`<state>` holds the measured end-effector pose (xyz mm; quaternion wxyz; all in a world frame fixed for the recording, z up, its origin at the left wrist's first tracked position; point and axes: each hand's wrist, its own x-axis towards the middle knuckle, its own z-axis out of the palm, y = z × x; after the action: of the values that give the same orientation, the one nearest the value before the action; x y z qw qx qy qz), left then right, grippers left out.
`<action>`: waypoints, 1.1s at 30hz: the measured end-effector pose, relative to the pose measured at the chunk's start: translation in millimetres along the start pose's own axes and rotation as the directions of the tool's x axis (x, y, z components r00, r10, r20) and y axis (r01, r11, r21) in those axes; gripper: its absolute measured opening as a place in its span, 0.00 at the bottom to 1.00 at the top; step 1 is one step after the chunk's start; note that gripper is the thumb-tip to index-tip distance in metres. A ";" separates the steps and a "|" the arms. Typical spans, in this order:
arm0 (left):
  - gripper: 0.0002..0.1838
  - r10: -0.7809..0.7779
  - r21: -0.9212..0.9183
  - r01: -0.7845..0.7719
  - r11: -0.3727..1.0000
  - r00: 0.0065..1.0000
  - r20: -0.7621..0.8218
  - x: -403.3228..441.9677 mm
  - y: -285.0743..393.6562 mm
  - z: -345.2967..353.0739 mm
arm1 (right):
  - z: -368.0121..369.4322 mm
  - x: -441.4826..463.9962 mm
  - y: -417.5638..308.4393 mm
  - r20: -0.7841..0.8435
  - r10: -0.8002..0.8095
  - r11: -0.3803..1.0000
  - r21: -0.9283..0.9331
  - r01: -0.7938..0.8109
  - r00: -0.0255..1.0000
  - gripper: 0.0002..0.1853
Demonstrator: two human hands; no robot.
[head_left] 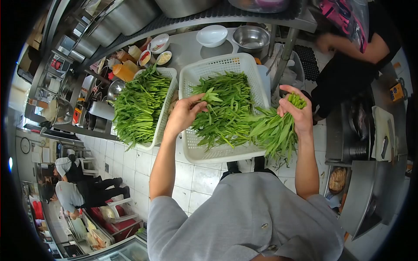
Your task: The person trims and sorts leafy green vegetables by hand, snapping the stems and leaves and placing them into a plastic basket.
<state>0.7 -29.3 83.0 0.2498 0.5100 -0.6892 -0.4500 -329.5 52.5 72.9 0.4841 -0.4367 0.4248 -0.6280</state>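
My left hand [187,114] pinches a small leafy sprig of water spinach [211,95] between thumb and fingers, above the left side of a white perforated plastic basket [235,152]. In that basket lies a layer of loose water spinach [230,115], leaves and cut stems mixed. At the basket's right edge my right hand [298,111] is wrapped round a bunch of water spinach [278,130]. The bunch's stem ends point up past the fingers and its leaves hang down. A second white basket [170,100] on the left is heaped with water spinach [141,104].
Behind the baskets, a steel counter holds a white bowl [212,35], a metal bowl [251,38], small bowls of ingredients [164,58] and sauce bottles [124,71]. Large pots [130,17] stand on the shelf above. A person in black [357,65] is at right; two people [72,191] are at far left.
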 end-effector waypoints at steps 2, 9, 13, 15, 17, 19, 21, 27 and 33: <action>0.20 0.194 0.160 -0.174 0.972 0.974 -0.119 -0.5 -8.6 7.4 | 1.1 -0.1 -2.5 0.012 0.030 0.999 -0.012 -0.030 0.999 0.16; 0.24 0.330 0.454 -0.425 0.783 0.903 0.276 -21.6 1.3 20.7 | -7.8 -2.7 -1.1 -0.002 0.050 0.998 -0.047 -0.050 0.999 0.12; 0.14 0.268 0.575 -0.526 0.626 0.838 0.475 -27.1 -39.6 63.5 | -6.9 -5.1 -4.1 -0.004 0.063 0.997 -0.040 -0.063 0.998 0.11; 0.12 0.283 0.529 -0.458 0.714 0.880 0.380 -19.1 -36.8 55.8 | -5.8 -5.1 -8.2 -0.006 0.061 0.996 -0.060 -0.061 0.998 0.10; 0.12 0.333 0.303 -0.364 0.881 0.931 0.151 -10.3 -9.9 32.9 | -5.0 -4.5 -9.7 0.017 0.031 0.997 -0.078 -0.029 0.999 0.09; 0.13 0.250 0.097 -0.261 0.960 0.962 0.109 -3.8 18.5 23.6 | 0.6 -2.6 -16.0 0.055 0.016 0.992 -0.122 -0.009 0.998 0.10; 0.13 0.221 -0.014 -0.221 0.975 0.968 0.115 1.1 36.0 19.7 | 23.4 4.5 -25.4 0.099 0.009 0.983 -0.182 0.009 0.995 0.10; 0.12 0.332 -0.067 -0.325 0.943 0.919 0.214 8.4 72.8 33.8 | 71.3 33.7 -27.5 0.262 -0.027 0.983 -0.171 0.074 0.965 0.12; 0.12 0.171 -0.082 -0.154 0.985 0.950 0.261 -6.9 58.1 8.7 | 43.5 52.9 -29.2 0.107 -0.114 0.974 0.208 0.090 0.988 0.06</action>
<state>-31.7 -15.4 130.5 0.2064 0.3785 -0.7422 -0.5131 -302.6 0.8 119.2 0.5174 -0.4427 0.3063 -0.6652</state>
